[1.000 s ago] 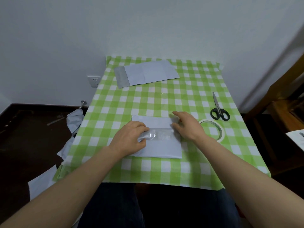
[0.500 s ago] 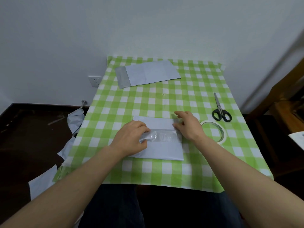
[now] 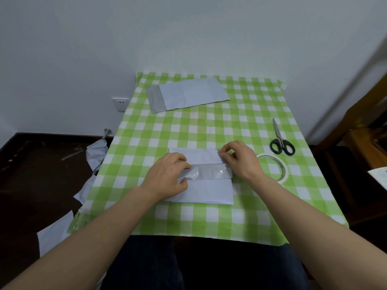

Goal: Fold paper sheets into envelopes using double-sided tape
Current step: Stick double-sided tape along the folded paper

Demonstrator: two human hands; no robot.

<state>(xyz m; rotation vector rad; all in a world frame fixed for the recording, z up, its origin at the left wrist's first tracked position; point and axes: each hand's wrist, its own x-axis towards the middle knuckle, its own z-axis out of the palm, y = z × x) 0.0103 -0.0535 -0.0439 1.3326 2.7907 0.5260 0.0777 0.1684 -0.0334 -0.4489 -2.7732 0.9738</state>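
Folded sheet (image 3: 209, 191): lies flat on the checked tablecloth (image 3: 188, 132), near the front edge, between both hands.
Glossy strip (image 3: 211, 171): runs across the sheet's middle, smooth at the right, crumpled and lifted at the left.
Left hand (image 3: 167, 174): grips the crumpled left end of the strip with curled fingers and rests its heel on the sheet.
Right hand (image 3: 240, 162): pinches the sheet's far right corner between thumb and forefinger, just beside the strip's right end.
Step, as judged: peeling the liner from the tape before closing the flap.
Tearing: likely with a sharp upward pull, owing to thin paper and a strong adhesive.
Skewed seam: likely with any slide of the sheet toward the left pull, given only a light corner pinch as hold-down.
Early sticking: possible through bare adhesive catching a fingertip or the flap before alignment, leaving wrinkles hard to undo.
Tape roll (image 3: 285, 170): sits just beside the right wrist, open to a nudge.
Scissors (image 3: 281, 143): lie farther right, well apart from the sheet.
Finished envelope (image 3: 188, 94): lies at the far edge, out of harm's way.
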